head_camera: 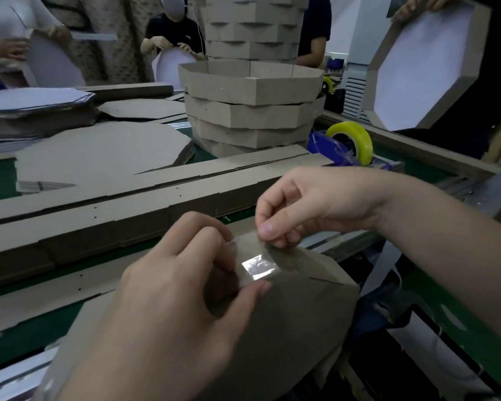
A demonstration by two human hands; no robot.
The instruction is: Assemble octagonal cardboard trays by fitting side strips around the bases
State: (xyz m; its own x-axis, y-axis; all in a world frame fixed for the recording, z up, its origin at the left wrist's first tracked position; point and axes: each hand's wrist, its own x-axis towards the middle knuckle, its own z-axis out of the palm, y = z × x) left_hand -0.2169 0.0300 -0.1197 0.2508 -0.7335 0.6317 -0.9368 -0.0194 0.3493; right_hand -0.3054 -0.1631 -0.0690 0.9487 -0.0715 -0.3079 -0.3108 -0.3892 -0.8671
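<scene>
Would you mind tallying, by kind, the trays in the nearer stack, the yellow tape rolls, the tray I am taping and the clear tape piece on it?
Stacked trays: 4 visible
Yellow tape rolls: 2
Tray being taped: 1
Clear tape piece: 1
Total: 8

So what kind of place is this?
Probably a box-making workshop: finished trays stand stacked, flat cardboard lies in piles, a tape roll sits nearby, and the left hand and right hand pinch a taped cardboard piece.
</scene>
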